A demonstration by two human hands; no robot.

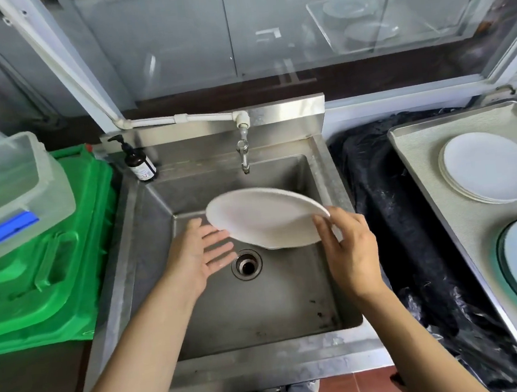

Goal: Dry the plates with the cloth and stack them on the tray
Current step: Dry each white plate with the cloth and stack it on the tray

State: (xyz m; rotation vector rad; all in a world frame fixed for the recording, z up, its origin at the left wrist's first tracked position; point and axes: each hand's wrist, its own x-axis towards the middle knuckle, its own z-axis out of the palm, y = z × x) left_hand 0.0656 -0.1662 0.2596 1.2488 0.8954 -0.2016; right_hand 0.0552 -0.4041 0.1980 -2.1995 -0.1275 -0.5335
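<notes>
Sink (294, 303) at centre; tap (243, 152) at 12 o'clock, bin (50, 265) at 9, tray (421, 153) with plate stack (490, 166) at 3.

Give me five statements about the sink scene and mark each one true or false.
1. The right hand holds the white round plate by its rim, tilted over the steel sink. True.
2. The left hand has its grip around a drying cloth. False: its fingers are straight, palm up, beside the plate, and no cloth is in view.
3. Water runs from the metal tap. False: no stream shows.
4. A stack of white plates sits on the grey tray right of the sink. True.
5. The dark pump bottle stands at the sink's back right corner. False: it stands at the back left corner.
</notes>
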